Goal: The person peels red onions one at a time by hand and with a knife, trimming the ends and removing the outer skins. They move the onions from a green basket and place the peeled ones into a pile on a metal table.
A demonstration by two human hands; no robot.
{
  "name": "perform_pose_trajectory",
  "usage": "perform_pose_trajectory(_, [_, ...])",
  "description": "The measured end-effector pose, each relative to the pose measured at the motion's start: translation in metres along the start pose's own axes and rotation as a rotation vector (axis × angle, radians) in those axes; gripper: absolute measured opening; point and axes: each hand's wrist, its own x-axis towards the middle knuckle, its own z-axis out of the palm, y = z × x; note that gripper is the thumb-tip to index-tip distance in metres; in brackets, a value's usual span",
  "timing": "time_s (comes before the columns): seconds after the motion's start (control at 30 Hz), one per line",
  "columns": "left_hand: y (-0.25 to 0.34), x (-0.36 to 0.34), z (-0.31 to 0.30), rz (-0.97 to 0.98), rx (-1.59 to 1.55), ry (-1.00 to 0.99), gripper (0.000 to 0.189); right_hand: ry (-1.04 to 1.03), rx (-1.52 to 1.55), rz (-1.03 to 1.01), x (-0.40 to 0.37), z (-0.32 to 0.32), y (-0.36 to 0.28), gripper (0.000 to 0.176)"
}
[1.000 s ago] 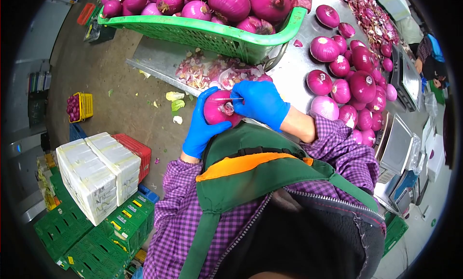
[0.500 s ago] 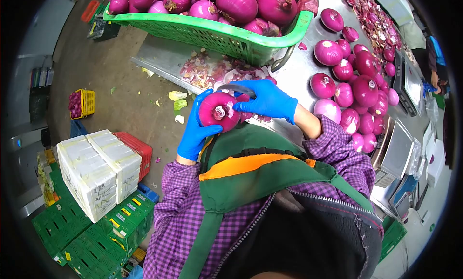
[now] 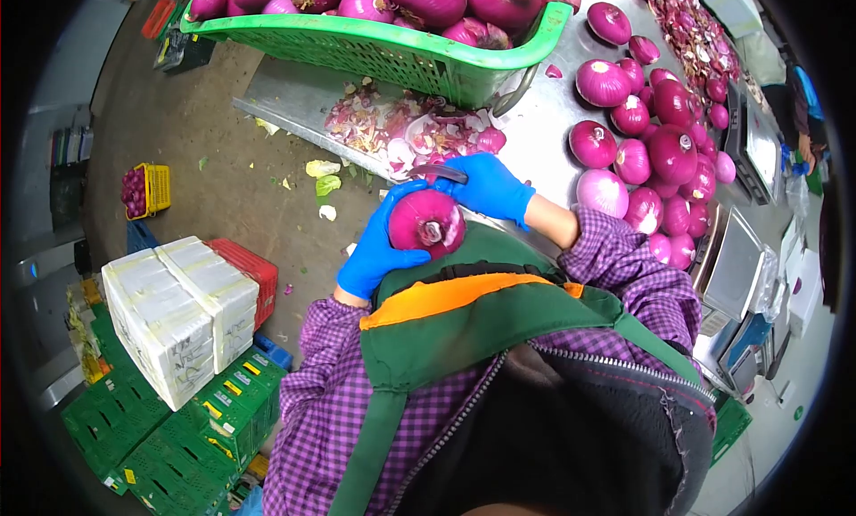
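My left hand (image 3: 374,250), in a blue glove, is wrapped around a large peeled red onion (image 3: 419,215) in front of the green apron. The onion's pale cut end faces up toward me. In my gloved right hand (image 3: 490,190) is a small knife (image 3: 437,171) with a dark curved blade, which points left above the onion. The right fingertips are right at the onion's upper edge. Just beyond the hands, onion skins (image 3: 392,128) lie scattered on the metal table (image 3: 285,97).
A green crate (image 3: 357,45) heaped with red onions stands on the table ahead. Several loose onions (image 3: 633,164) lie to the right, near a heap of skins (image 3: 687,35) and weighing scales (image 3: 731,266). At left, white foam boxes (image 3: 178,315) sit on green crates (image 3: 169,454).
The onion has shifted right and been turned in my left hand, its cut end now lower right. My right hand has moved slightly, with the knife still in it.
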Motion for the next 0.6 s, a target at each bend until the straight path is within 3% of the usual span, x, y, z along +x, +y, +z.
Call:
perform_pose_trajectory(0.07, [0.0, 0.001, 0.004, -0.002, 0.037, 0.011, 0.089, 0.054, 0.075, 0.102, -0.001, 0.006, 0.018, 0.032])
perform_pose_trajectory(0.13, [-0.003, 0.001, 0.001, -0.027, 0.007, 0.032, 0.089, 0.099, 0.271, 0.065, -0.002, 0.005, 0.022, 0.028])
perform_pose_trajectory(0.2, [-0.005, 0.003, 0.001, -0.071, -0.215, 0.081, 0.091, 0.087, 0.372, -0.005, -0.011, -0.009, 0.013, 0.033])
perform_pose_trajectory(0.3, [-0.011, 0.007, 0.004, -0.119, -0.29, 0.04, 0.09, -0.044, 0.164, -0.266, -0.01, -0.028, -0.002, 0.049])
perform_pose_trajectory(0.4, [-0.014, 0.008, 0.005, -0.177, -0.379, 0.051, 0.089, -0.172, 0.037, -0.29, -0.004, -0.039, -0.003, 0.051])
perform_pose_trajectory(0.6, [-0.009, 0.006, 0.01, -0.241, -0.451, 0.091, 0.086, -0.159, -0.034, -0.319, 0.0, -0.03, -0.006, 0.053])
